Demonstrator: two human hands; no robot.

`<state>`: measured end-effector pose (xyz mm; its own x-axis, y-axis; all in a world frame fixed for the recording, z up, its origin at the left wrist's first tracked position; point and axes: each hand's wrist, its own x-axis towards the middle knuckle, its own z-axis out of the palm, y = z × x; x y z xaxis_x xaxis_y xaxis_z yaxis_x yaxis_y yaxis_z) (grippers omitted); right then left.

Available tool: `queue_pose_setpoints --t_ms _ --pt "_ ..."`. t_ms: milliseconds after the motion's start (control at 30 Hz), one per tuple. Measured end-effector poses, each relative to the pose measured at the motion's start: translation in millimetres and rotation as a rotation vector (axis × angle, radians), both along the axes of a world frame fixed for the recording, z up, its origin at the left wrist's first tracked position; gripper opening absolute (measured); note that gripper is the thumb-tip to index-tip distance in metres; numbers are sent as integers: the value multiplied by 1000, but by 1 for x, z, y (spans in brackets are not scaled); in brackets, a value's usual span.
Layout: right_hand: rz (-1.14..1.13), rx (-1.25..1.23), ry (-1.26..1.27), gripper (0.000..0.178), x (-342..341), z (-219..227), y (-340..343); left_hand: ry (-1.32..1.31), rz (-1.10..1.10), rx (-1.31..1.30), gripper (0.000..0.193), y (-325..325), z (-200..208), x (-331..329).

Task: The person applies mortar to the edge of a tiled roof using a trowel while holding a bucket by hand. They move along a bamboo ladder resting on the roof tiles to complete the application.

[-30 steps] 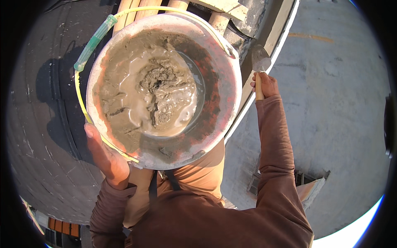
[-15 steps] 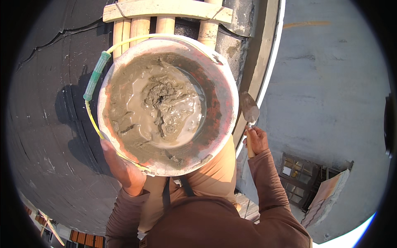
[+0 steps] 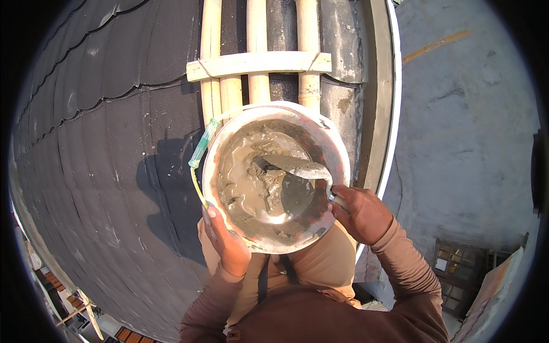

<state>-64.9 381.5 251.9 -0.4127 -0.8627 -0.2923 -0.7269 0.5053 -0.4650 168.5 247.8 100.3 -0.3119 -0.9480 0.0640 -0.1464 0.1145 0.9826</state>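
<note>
So the bucket (image 3: 338,143) is right in front of me, above my thighs (image 3: 337,254), with wet gray cement (image 3: 240,163) in the bottom. Can't tell what it's resting on. My trowel (image 3: 306,167) is inside the rim, blade over the mix, but I can't tell if the tip is touching the lumpy middle. Right grip (image 3: 363,212) is clamped round the trowel's handle. Left grip (image 3: 230,247) is cupped at the near left edge, thumb up by the rim; the fingers are hidden, so no telling how closed it is. I'd call this the scooping or stirring step. Next move probably calls for pushing the blade down into the thick stuff, bucket braced, then keeping it level so nothing slops. Farther out: bamboo poles (image 3: 258,28) with a wooden crosspiece (image 3: 260,64), dark roof tiles (image 3: 108,171) to my left.
</note>
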Motion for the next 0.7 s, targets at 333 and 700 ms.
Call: queue_pose_setpoints --t_ms 333,700 --pt "-75 -39 24 27 9 -34 -28 -15 -11 45 49 -3 18 1" --pt "-242 -260 219 30 14 -42 13 -110 -123 -17 61 -3 11 5"
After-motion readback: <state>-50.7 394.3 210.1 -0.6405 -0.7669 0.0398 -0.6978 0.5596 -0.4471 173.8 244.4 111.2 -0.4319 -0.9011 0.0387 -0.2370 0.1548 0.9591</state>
